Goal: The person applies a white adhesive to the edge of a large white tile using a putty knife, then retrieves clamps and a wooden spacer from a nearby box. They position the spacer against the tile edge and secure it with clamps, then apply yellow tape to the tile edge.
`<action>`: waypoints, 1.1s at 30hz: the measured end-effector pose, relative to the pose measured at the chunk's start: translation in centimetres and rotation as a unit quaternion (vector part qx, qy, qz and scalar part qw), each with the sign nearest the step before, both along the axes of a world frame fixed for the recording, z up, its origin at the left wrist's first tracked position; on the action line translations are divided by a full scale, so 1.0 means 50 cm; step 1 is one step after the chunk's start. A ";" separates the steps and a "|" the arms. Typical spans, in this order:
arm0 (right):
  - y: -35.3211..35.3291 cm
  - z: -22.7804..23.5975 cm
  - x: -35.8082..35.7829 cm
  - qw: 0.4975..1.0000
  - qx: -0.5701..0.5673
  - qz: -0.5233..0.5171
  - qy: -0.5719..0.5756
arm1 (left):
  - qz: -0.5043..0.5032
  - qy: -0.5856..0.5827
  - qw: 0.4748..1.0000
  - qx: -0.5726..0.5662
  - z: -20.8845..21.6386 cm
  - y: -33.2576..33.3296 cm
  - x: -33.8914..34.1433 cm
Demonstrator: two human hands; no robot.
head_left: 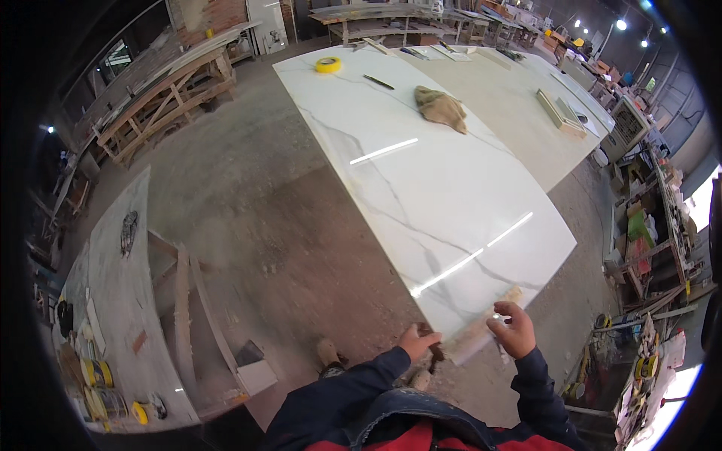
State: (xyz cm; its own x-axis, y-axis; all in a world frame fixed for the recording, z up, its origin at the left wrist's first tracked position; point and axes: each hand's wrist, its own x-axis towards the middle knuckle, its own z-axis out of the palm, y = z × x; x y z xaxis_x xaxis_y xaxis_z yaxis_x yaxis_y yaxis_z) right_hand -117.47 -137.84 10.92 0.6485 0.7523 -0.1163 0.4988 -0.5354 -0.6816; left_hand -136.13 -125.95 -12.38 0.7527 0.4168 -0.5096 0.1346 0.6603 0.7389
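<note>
A large white slab with grey veins (pixel 421 188) lies flat before me, its near edge close to my body. My left hand (pixel 419 343) is at the slab's near left corner, thumb and fingers drawn together; what they grip is hidden. At the near edge, my right hand (pixel 514 331) has its fingers curved, with a gap between thumb and forefinger. A small bright spot shows in that gap, too small to name. Between the hands, a tan and whitish strip (pixel 474 334) runs along the slab's near edge; I cannot tell its material.
On the slab's far part lie a yellow tape roll (pixel 328 65), a dark pen-like tool (pixel 378 82) and a brown cloth (pixel 441 110). A beige panel (pixel 511 113) adjoins on the right. Wooden trestles (pixel 177 98) stand far left; a grey bench (pixel 120 301) stands nearer. Cluttered shelves (pixel 647 225) line the right.
</note>
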 end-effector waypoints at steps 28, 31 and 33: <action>1.672 -0.205 -0.050 0.960 0.080 0.097 -0.251 | 0.370 0.188 0.910 -0.010 0.080 1.520 -0.607; 1.856 -0.206 -0.036 0.962 0.078 0.104 -0.240 | 0.389 0.127 0.910 -0.067 0.076 1.685 -0.622; 1.977 -0.199 -0.026 0.964 0.061 0.117 -0.232 | 0.374 0.188 0.906 -0.060 0.086 1.799 -0.589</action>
